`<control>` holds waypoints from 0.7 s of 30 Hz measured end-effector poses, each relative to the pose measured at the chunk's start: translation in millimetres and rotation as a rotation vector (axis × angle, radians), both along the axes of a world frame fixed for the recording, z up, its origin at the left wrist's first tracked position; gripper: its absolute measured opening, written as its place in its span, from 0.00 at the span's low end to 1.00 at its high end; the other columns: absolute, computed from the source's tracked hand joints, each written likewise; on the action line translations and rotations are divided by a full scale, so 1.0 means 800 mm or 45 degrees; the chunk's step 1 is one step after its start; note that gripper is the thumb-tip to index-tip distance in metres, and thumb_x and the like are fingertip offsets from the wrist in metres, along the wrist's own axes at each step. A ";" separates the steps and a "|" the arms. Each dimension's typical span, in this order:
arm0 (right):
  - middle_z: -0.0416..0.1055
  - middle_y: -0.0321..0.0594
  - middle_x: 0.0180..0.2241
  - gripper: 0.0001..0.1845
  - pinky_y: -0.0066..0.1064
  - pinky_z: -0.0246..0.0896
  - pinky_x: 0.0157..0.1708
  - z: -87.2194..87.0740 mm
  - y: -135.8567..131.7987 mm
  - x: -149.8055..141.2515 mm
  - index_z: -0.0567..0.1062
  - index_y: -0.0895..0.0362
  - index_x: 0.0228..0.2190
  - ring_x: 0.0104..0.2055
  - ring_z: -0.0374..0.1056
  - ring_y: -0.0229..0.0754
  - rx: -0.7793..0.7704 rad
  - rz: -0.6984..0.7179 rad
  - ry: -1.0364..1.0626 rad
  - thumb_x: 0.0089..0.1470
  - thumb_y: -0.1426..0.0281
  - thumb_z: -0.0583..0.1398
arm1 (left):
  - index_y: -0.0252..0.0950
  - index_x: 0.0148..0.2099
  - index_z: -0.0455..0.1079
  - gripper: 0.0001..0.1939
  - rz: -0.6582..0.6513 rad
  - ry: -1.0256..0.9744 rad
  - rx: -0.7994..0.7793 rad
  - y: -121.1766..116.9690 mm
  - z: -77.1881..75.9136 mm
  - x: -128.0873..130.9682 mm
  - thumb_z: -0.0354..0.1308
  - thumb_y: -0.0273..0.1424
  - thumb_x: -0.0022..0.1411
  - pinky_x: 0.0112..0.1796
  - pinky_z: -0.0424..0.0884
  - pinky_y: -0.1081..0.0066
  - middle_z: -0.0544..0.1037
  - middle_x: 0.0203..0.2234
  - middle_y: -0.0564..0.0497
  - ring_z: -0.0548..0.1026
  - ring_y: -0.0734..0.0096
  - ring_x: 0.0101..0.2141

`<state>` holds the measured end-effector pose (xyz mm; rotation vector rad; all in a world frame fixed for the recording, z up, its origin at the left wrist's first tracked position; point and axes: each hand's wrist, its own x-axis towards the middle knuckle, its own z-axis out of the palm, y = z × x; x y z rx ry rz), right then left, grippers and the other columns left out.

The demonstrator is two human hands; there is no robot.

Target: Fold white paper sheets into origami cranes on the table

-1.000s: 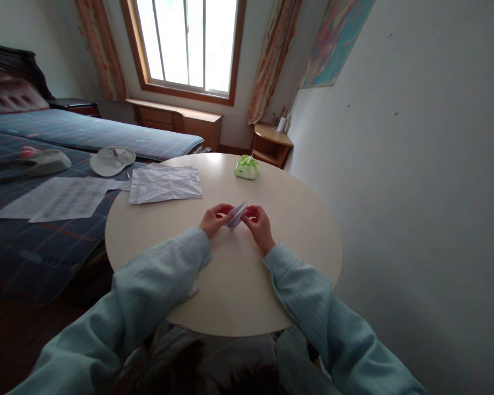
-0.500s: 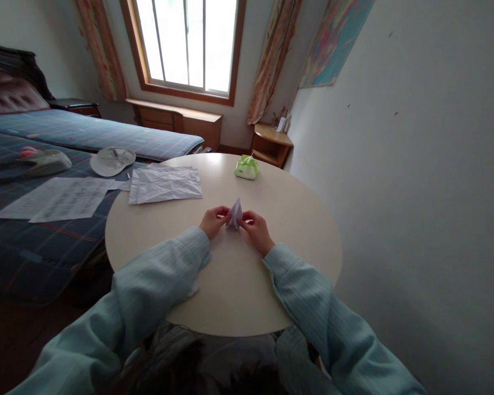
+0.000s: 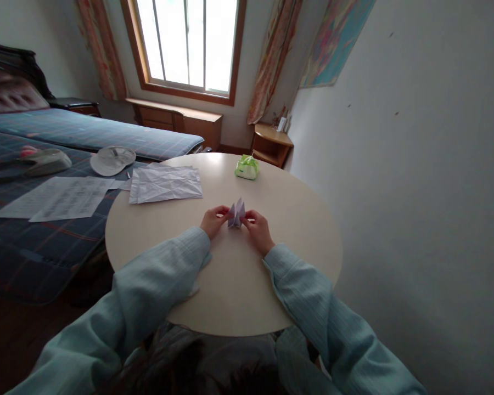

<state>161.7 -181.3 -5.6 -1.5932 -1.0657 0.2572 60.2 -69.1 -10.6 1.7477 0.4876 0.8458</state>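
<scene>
A small folded piece of pale lilac paper [image 3: 236, 213] stands upright between my two hands over the round cream table [image 3: 296, 230]. My left hand [image 3: 214, 220] pinches its left side, fingers closed. My right hand [image 3: 257, 229] pinches its right side, fingers closed too. Both light blue sleeves rest on the table's near part.
A stack of creased white sheets [image 3: 164, 184] lies at the table's far left. A small green pack [image 3: 246, 167] sits at the far edge. To the left is a bed with printed papers [image 3: 57, 197], a cap [image 3: 112, 160] and a grey object [image 3: 45, 162]. A wall stands close on the right.
The folded paper has gone from lying slanted between my fingers to standing upright and pressed narrower. My hands have drawn slightly closer together.
</scene>
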 end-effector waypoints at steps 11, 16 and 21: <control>0.69 0.37 0.24 0.10 0.30 0.60 0.31 0.001 0.002 0.001 0.69 0.58 0.23 0.29 0.64 0.38 0.027 -0.067 0.089 0.42 0.63 0.56 | 0.35 0.26 0.70 0.05 0.124 -0.032 -0.032 0.001 0.000 0.000 0.57 0.31 0.43 0.30 0.64 0.74 0.73 0.22 0.54 0.69 0.74 0.26; 0.69 0.37 0.25 0.10 0.30 0.60 0.31 0.001 0.003 0.002 0.69 0.58 0.23 0.29 0.64 0.38 0.070 -0.081 0.144 0.42 0.64 0.56 | 0.34 0.26 0.68 0.08 0.127 -0.051 -0.138 0.003 -0.002 0.002 0.56 0.33 0.43 0.24 0.64 0.76 0.72 0.24 0.52 0.69 0.73 0.26; 0.69 0.37 0.25 0.09 0.30 0.60 0.31 0.002 0.002 0.002 0.69 0.58 0.23 0.30 0.64 0.38 0.053 -0.099 0.112 0.42 0.64 0.56 | 0.33 0.27 0.67 0.10 0.068 -0.051 -0.191 0.005 -0.004 0.003 0.57 0.35 0.42 0.23 0.63 0.76 0.72 0.24 0.52 0.68 0.75 0.24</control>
